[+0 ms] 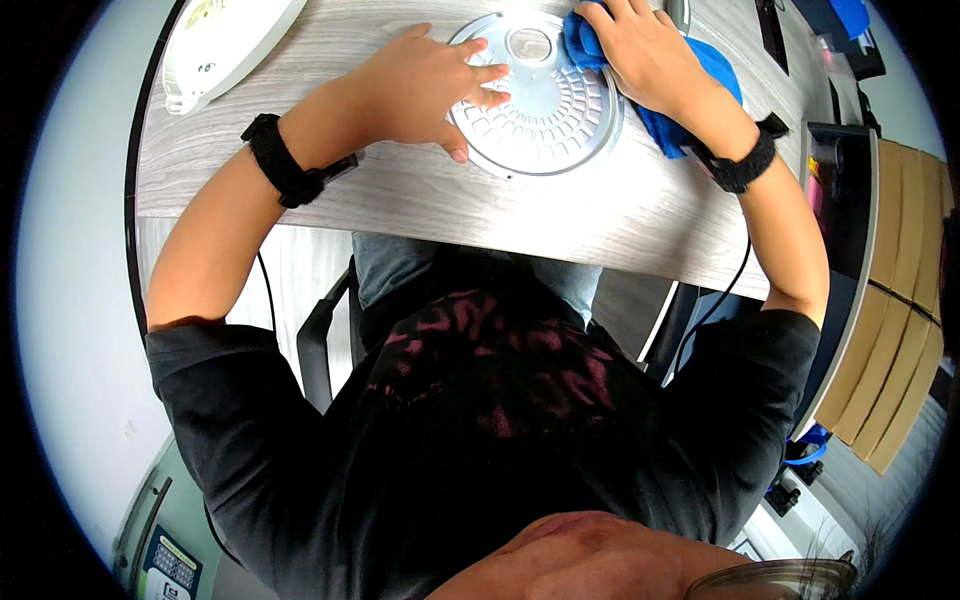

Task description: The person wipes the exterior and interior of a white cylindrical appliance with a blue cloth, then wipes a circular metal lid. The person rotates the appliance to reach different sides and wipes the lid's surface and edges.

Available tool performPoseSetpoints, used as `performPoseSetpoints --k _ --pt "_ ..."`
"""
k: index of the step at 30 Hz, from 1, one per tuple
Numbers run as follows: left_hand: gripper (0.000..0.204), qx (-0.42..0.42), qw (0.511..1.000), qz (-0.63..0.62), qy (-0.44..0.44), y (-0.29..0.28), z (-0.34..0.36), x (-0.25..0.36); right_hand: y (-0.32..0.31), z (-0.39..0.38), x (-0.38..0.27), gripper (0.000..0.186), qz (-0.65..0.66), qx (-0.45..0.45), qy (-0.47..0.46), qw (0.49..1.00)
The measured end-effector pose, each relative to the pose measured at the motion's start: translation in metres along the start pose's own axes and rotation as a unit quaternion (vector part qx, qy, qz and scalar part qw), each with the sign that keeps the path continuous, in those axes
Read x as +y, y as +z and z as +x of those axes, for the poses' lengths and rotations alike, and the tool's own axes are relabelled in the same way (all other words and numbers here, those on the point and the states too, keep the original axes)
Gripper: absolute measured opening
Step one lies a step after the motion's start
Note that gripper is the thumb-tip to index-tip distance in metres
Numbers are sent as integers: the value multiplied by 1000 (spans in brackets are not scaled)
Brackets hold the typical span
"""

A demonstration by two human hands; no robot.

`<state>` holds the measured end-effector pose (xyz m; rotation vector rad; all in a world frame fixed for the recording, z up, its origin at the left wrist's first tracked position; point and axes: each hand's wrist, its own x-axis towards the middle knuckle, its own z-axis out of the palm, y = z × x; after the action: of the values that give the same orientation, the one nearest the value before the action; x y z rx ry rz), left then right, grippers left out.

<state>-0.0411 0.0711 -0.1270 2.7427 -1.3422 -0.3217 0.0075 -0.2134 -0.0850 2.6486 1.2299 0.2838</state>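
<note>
Blue cloth (660, 130) (one) in right hand (643, 50) overlaps one silver disc (538, 110).

Wood-grain table (620, 225) bearing silvery disc (535, 100), blue cloth (716, 70), white casing (225, 50)

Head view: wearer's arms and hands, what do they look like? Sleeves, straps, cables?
Left hand and right hand are ungloved. Short black fabric sleeves end near the elbows. Each wrist wears a wide black strap with a small dark piece attached. A thin black cable shows beside each arm; its connection point isn't clear.
</note>
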Motion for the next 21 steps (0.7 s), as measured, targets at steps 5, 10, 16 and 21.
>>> performPoseSetpoints --k 5,10,16,21 --pt "87 13 1000 17 23 3 0 -3 -10 3 3 16 -43 -16 -82 996" --pt "88 25 999 11 23 3 0 -3 11 26 3 12 -64 58 -100 991" --pt "87 13 1000 -2 3 2 0 -1 11 13 7 14 -78 19 -136 988" --pt "82 12 1000 -13 -13 2 -3 1 -4 -17 5 13 -96 -11 -160 982"
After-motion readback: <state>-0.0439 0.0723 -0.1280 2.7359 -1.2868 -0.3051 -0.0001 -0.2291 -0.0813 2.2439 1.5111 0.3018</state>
